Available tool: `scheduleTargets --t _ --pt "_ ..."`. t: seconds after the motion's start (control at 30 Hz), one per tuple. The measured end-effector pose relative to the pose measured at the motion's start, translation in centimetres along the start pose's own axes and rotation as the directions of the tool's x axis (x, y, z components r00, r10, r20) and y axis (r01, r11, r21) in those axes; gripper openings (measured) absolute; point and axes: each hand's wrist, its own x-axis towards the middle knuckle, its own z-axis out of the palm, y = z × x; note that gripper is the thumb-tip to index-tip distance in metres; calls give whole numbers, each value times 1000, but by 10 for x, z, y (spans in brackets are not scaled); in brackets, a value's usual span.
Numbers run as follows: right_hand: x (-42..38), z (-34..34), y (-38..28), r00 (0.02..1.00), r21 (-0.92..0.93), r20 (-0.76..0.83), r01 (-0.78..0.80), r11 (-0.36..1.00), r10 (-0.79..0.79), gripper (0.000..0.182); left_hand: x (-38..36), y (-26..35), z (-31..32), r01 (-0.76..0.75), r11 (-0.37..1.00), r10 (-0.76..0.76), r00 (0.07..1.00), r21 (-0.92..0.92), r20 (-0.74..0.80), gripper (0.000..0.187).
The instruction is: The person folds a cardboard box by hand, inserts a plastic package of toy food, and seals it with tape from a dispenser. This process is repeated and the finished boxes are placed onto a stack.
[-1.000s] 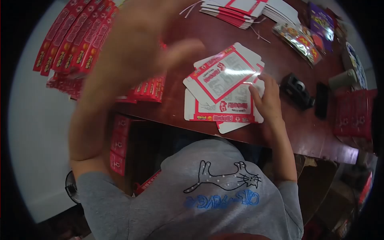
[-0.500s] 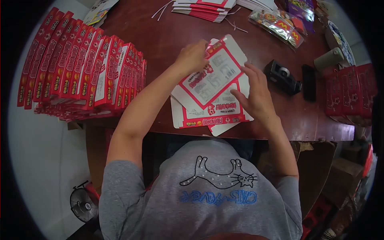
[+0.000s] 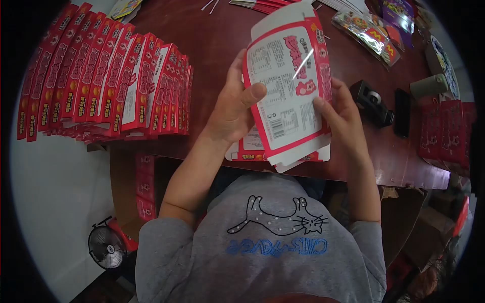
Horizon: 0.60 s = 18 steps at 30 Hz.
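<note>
Dozens of made-up boxes [image 3: 101, 76] stand in a row at the table's [image 3: 212, 40] left, so much is done; flat blanks [image 3: 247, 149] remain. Both hands pinch one carton [image 3: 288, 86], lifted off the pile since half a second ago: left hand [image 3: 230, 108], right hand [image 3: 343, 118].

Single head-worn view, fisheye, dark round vignette at the corners. Looking steeply down and forward over own chest, grey shirt [image 3: 268, 242] filling the bottom. Very near the hands: left hand [image 3: 230, 108] and right hand [image 3: 346, 118] at mid-frame. Bench [image 3: 212, 40] stretching away toward the top edge, floor [image 3: 55, 202] at left. No second view to share with.
</note>
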Motion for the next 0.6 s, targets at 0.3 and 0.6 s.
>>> scheduleTargets --t 0.3,0.6 --pt "-38 -5 17 986 38 13 -165 986 165 52 -13 -15 -1 250 968 -243 956 -23 166 103" --pt "-35 -9 -1 985 -47 11 -174 984 174 52 -15 -4 5 190 973 -205 973 135 110 62"
